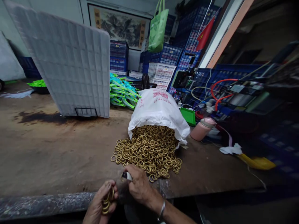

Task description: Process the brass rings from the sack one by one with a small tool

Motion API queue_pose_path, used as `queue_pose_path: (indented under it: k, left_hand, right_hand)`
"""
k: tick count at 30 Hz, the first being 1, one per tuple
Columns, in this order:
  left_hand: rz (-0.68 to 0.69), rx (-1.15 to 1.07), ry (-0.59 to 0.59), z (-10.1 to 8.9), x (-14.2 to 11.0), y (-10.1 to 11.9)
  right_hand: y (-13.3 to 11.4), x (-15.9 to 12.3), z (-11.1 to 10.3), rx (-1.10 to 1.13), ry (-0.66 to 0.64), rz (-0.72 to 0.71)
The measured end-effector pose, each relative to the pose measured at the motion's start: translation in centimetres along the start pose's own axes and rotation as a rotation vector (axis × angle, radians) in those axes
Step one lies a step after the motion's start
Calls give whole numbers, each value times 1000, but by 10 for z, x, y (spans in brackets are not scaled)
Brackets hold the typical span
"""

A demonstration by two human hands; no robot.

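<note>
Several brass-coloured rings (106,203) are gathered in my left hand (97,200), its fingers curled around them at the table's front edge. Close by on the right, my right hand (141,186) grips a small white-and-black object (127,176); its exact kind is hidden by the fingers. A ring seems to sit at its dark tip, but blur makes this unclear. Just beyond both hands lies a large heap of the same rings (151,152), spilling from the mouth of a white woven sack (157,109) that rests on its side.
A tall grey padded panel (77,68) stands on the wooden table (58,155) at left. Behind the sack are green and blue pieces (122,91). To the right are a pink bottle (202,129), a green tray (188,116) and hosed equipment (235,96). Blue crates (165,54) stack behind.
</note>
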State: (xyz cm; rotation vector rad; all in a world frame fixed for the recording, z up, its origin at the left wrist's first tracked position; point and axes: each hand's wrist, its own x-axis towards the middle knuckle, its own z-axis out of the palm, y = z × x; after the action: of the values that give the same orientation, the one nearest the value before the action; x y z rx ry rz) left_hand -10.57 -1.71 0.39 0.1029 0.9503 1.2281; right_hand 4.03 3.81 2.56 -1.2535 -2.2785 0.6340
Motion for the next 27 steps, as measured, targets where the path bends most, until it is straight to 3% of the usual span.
queue_pose_path:
  k: [7, 13, 18, 22, 27]
  left_hand:
    - [-79, 170, -50, 34, -9, -36]
    - [-88, 284, -158, 42, -13, -56]
    - [144, 583, -84, 50, -9, -66]
    - [370, 766, -171, 62, -16, -65]
    - [127, 725, -261, 67, -20, -72]
  right_hand:
    - [3, -42, -18, 112, 8, -2]
    - [13, -64, -26, 105, 55, 69]
    - [24, -69, -28, 329, 58, 282]
    - [31, -72, -33, 589, 39, 415]
    - [43, -81, -35, 674, 69, 431]
